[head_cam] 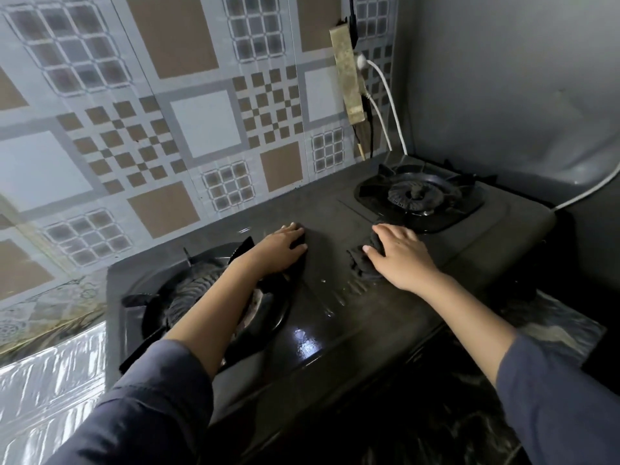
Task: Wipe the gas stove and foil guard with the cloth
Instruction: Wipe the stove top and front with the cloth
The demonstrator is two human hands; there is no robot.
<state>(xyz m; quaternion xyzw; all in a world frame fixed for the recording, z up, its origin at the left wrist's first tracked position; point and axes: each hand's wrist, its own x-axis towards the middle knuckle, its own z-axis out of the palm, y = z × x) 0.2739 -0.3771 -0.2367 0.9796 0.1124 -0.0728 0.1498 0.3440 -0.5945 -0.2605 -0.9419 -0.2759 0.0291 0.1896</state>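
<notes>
Your right hand (399,256) presses the dark cloth (362,263) flat on the gas stove (352,317), centre. The left hand (281,251) lies flat on dark fabric. The cloth is soft and limp; keep it bunched under your palm.

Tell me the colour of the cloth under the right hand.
Dark grey, nearly black cloth, seen best in the head view.

A dark metal gas stove (335,317) shows a glossy, wet sheen along its front edge and a duller, smeared finish at centre. A crumpled dark cloth (360,263) looks soft and matt. The foil guard (47,397) is shiny, embossed silver. Patterned wall covering (167,112) appears smooth, faintly reflective; the countertop (553,323) polished, marbled.
</notes>
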